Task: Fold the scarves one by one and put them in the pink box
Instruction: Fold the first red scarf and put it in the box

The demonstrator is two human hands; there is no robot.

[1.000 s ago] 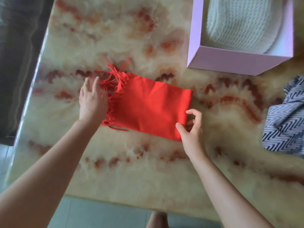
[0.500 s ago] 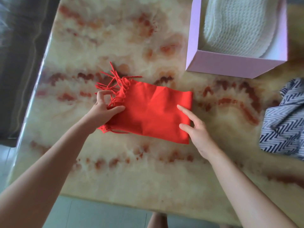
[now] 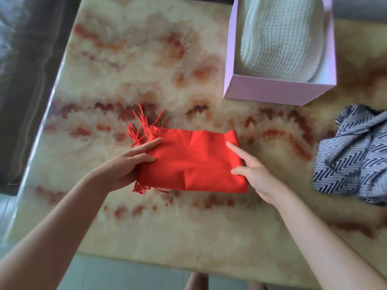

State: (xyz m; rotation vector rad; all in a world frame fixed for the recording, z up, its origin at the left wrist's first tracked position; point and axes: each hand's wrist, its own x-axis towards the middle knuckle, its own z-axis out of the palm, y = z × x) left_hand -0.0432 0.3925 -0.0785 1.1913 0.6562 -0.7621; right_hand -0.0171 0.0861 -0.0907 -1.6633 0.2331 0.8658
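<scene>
A folded red scarf [image 3: 192, 162] with fringe at its left end lies in the middle of the marble table [image 3: 167, 227]. My left hand [image 3: 127, 164] grips the scarf's left end, with the thumb and forefinger on top of the cloth. At the right edge my right hand [image 3: 251, 170] holds the scarf: forefinger and thumb lie on top, and the other fingers are hidden under the edge. The pink box [image 3: 272, 93] stands at the back right, apart from both hands. A white knitted scarf [image 3: 280, 38] lies inside it.
A crumpled grey-and-navy zigzag scarf [image 3: 354, 160] lies at the table's right side, below the box. The table's left edge borders a dark surface [image 3: 25, 80]. Floor shows past the near table edge.
My left hand came off the fringe and closed on the scarf's left end. My right hand slid onto the right edge, forefinger now on top. The scarf's left end has shifted slightly.
</scene>
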